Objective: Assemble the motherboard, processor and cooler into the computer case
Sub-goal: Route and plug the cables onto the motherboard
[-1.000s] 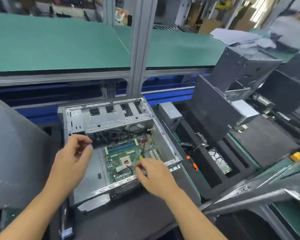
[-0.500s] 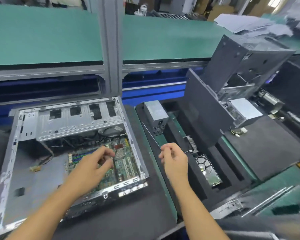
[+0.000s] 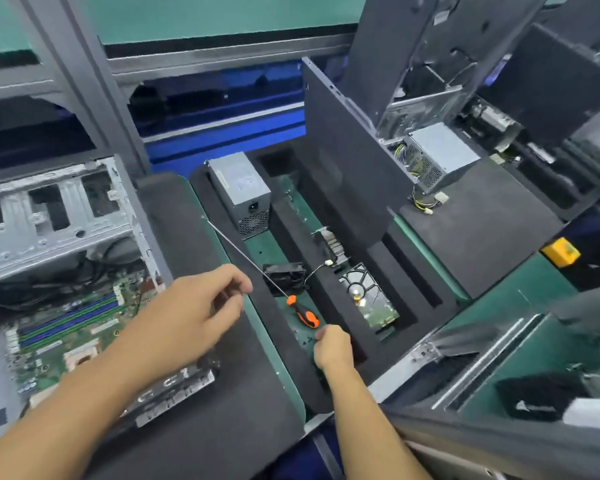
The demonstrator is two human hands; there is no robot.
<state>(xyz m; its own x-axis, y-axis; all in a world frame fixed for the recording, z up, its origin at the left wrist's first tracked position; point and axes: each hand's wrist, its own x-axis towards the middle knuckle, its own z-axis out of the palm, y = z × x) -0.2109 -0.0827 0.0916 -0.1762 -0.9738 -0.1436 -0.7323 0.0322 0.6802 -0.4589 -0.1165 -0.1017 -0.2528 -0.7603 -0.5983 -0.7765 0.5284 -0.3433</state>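
Lying at your left on the tabletop (image 3: pixel 194 427), the computer case (image 3: pixel 49 216) is open at the top, and the motherboard (image 3: pixel 66 327) sits flat inside it, with a pale square socket (image 3: pixel 82 355) near its front edge. Your left hand (image 3: pixel 187 313) hovers over the right wall of the case and the dark mat beside it, so the motherboard is just below and to the left of this hand. Its fingers are bent with the tips close to the thumb; I cannot tell if they pinch something small, because the hand is blurred.

Your right hand (image 3: pixel 331 348) is well apart from the case, down in the black foam tray (image 3: pixel 409 306). Its fingers are curled, and it is just beside the end of the orange and black handle of the screwdriver (image 3: pixel 303 313); I cannot tell whether it touches the handle or holds anything. The long shaft of the screwdriver slants up to the left, passing between your two hands.

In the tray are also a power supply (image 3: pixel 239 192), a black fan (image 3: pixel 284 273), a finned metal block (image 3: pixel 333 244) and a hard drive (image 3: pixel 371 303). At the right stands a second case with another power supply (image 3: pixel 437 154).
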